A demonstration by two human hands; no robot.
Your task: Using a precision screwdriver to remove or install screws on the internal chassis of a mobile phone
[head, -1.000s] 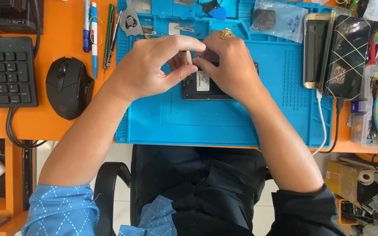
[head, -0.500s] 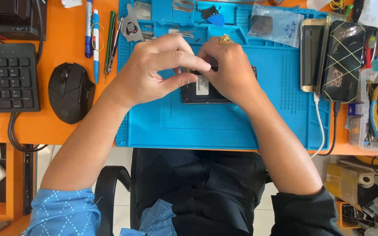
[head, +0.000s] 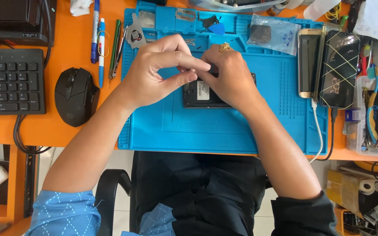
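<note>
Both hands meet over a dark phone (head: 204, 94) lying on the blue mat (head: 224, 126). The left hand (head: 154, 74) pinches its fingertips shut; on what, nobody can tell. The right hand (head: 228, 78) presses the phone. A mouse (head: 75, 96) sits at 9 o'clock.

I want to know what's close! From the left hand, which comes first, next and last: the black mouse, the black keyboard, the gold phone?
1. Black computer mouse, just left of the left hand.
2. Black keyboard, at the far left edge.
3. Gold-edged phone, far right, beyond the right hand.
</note>
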